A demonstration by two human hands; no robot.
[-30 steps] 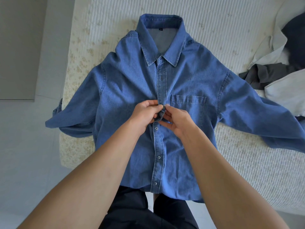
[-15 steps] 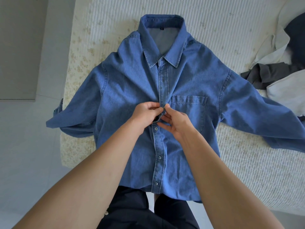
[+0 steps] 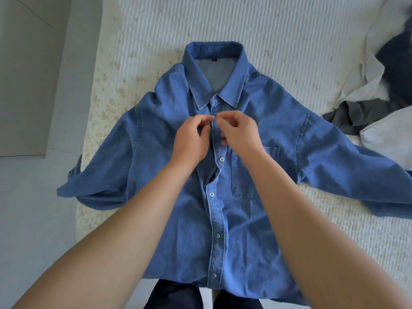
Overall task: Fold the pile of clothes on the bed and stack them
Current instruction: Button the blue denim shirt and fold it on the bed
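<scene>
Having climbed the denim shirt [image 3: 178, 121], both hands [image 3: 215, 136] pinch a higher button.

The shirt [image 3: 174, 134] is seen in mid-blue denim, with paler stitching and pale buttons [image 3: 221, 159]. The bed [image 3: 267, 30] is covered in off-white ribbed fabric, flecked with beige at its edge. White [image 3: 365, 70], dark grey [image 3: 356, 112] and navy [image 3: 396, 63] clothes are piled at the right. The floor [image 3: 33, 208] is pale grey.

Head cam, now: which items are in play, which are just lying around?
In play: denim shirt, both hands pinching at its placket, left hand, right hand; unfolded clothes at the far right.
Lying about: bed cover, floor.
</scene>
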